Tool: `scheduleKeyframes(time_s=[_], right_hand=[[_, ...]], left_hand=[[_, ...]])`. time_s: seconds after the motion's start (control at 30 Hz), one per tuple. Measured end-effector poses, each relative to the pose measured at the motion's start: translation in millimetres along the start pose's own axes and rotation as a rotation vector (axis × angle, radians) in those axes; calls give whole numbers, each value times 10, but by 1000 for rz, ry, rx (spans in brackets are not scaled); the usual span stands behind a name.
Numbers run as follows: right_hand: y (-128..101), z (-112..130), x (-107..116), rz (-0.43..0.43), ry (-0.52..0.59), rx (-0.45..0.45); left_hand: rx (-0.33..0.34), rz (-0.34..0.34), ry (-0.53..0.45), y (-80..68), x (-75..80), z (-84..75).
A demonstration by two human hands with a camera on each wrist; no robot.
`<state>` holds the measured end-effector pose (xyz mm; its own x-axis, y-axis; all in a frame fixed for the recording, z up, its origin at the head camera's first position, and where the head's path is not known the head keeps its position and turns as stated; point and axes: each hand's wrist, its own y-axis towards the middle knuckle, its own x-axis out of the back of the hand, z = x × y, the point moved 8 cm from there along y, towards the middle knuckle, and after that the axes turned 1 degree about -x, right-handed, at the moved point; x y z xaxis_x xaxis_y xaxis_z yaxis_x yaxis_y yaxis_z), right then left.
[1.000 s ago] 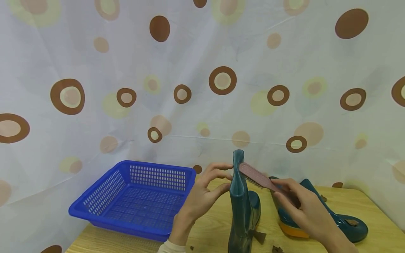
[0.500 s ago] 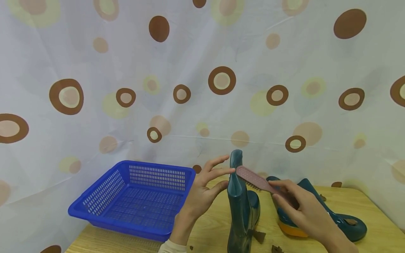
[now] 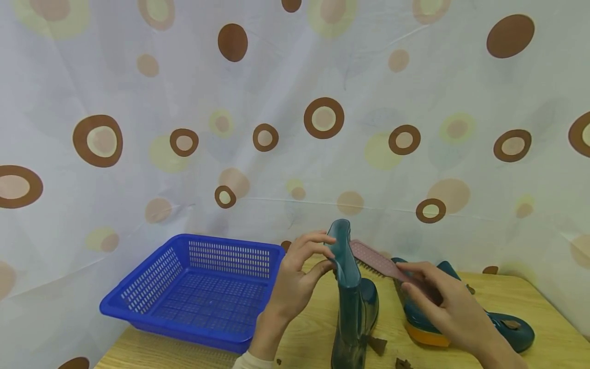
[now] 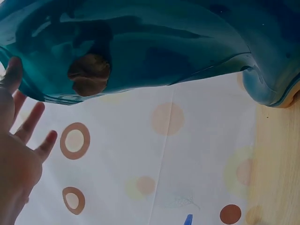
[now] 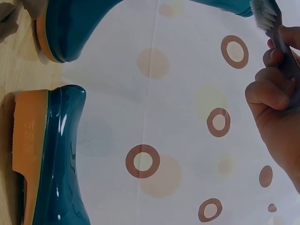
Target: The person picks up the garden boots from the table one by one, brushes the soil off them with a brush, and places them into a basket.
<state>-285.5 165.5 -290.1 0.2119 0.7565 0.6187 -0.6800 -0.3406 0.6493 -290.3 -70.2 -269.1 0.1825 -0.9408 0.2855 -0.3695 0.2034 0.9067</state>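
A teal rubber boot [image 3: 349, 312] stands on the wooden table, its opening facing up. My left hand [image 3: 292, 279] pinches the left side of the rim, fingertips over the edge and thumb outside. In the left wrist view a brown patch [image 4: 89, 75] shows on the boot's shaft. My right hand [image 3: 454, 310] grips the handle of a pinkish scrubbing brush [image 3: 374, 259], whose head lies against the far right side of the rim, bristles down. The right wrist view shows its pale bristles [image 5: 263, 16] close to the shaft's top.
Behind my right hand is another teal boot [image 3: 515, 335] with an orange sole, a brown scrap on its toe. Brown scraps [image 3: 378, 345] lie near the first boot. A blue plastic basket [image 3: 184, 328] stands at left. A dotted curtain [image 3: 295, 164] hangs behind the table.
The boot's opening has spread wider and its rim has shifted left. My left fingers have closed over the rim. The brush head now sits partly behind the rim.
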Motion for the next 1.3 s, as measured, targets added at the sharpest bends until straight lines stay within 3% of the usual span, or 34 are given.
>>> scheduleKeyframes(time_s=[0.4,0.7,0.83,0.93,1.03,1.23,1.3], right_hand=[[-50,9,222,-77,57,-15],[-84,21,303,-124,50,-52],[-102,51,334,-139,96,-17],[-109,79,353,-136,130,20],[-112,106,369,-124,157,65],[-139,151,384,-112,185,103],[-148,155,382,-105,167,86]], left_hand=[[-49,-87,140,89,77,-221],[-79,59,99,98,-68,-360],[-115,89,21,84,-148,-353],[-100,101,18,64,-186,-319],[-18,120,6,45,-210,-243],[415,216,-229,-67,-268,115],[507,256,-336,-121,-272,212]])
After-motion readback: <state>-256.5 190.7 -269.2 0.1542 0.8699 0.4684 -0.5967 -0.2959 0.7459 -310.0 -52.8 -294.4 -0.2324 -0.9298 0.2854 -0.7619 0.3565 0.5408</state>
